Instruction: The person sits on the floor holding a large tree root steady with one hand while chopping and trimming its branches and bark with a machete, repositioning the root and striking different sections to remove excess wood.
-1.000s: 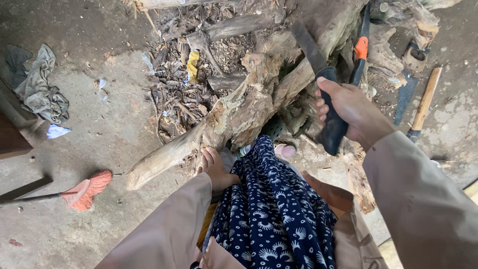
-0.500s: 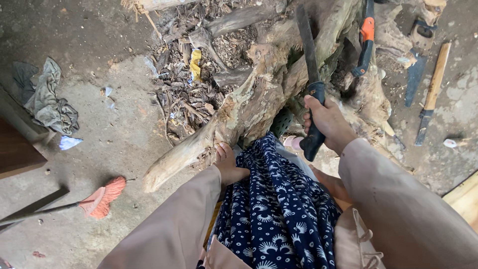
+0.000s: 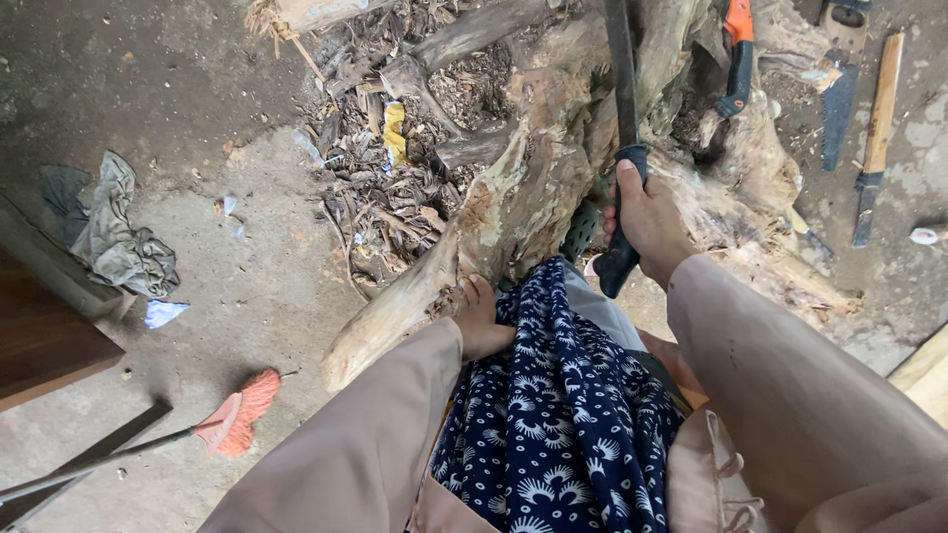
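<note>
My right hand (image 3: pixel 647 219) grips the black handle of a long dark machete (image 3: pixel 622 89), blade pointing up over a large gnarled piece of wood (image 3: pixel 513 197). The wood lies slanted from lower left to upper right on the concrete floor. My left hand (image 3: pixel 479 321) rests on the lower part of that wood, fingers curled against it, beside a dark blue patterned cloth (image 3: pixel 563 415) over my lap. Both arms wear beige sleeves.
An orange-handled saw (image 3: pixel 736 59) leans in the wood at upper right. A blade with a wooden handle (image 3: pixel 874 138) lies on the floor at right. Bark debris (image 3: pixel 385 188), a grey rag (image 3: pixel 114 237), an orange brush (image 3: pixel 237 415) and a brown wooden piece (image 3: pixel 39 336) lie left.
My right hand has swung the machete from tilted at the right to nearly upright over the wood's middle. The view shifted left and closer. My left hand stays on the wood.
</note>
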A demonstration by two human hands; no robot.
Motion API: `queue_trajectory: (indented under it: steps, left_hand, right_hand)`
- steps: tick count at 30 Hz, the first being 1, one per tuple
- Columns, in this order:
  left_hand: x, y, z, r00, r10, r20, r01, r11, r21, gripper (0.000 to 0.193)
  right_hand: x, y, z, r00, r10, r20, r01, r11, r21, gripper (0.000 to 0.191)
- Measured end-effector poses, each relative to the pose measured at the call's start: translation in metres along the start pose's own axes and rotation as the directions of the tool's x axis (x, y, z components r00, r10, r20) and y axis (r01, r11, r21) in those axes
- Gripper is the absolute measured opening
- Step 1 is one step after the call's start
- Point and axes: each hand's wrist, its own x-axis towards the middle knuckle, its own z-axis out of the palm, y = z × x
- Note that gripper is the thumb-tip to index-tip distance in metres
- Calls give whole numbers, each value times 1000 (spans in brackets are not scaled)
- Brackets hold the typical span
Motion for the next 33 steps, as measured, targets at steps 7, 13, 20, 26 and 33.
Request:
queue_trajectory:
  steps: [7, 13, 20, 26, 33]
  left_hand:
    - [-2, 2, -4, 994, 110, 9, -110, 990, 89, 128]
    - [-26, -4, -14, 987, 159, -37, -155, 983, 98, 117]
    - [-32, -11, -24, 950, 260, -175, -254, 965, 58, 94]
    - [-30, -14, -31, 963, 191, -190, -168, 977, 131, 91]
    - [-33, 10, -45, 948, 213, -237, -176, 970, 167, 98]
  right_hand:
    - [0, -3, 14, 994, -70, -82, 64, 996, -63, 26]
    - [11, -4, 9, 997, -1, -72, 3, 1000, 27, 26]
    - [15, -4, 2, 997, 54, -45, -46, 985, 168, 25]
    - [21, 4, 0, 999, 54, -5, -52, 977, 208, 30]
    - [30, 15, 6, 993, 101, -59, -88, 978, 188, 30]
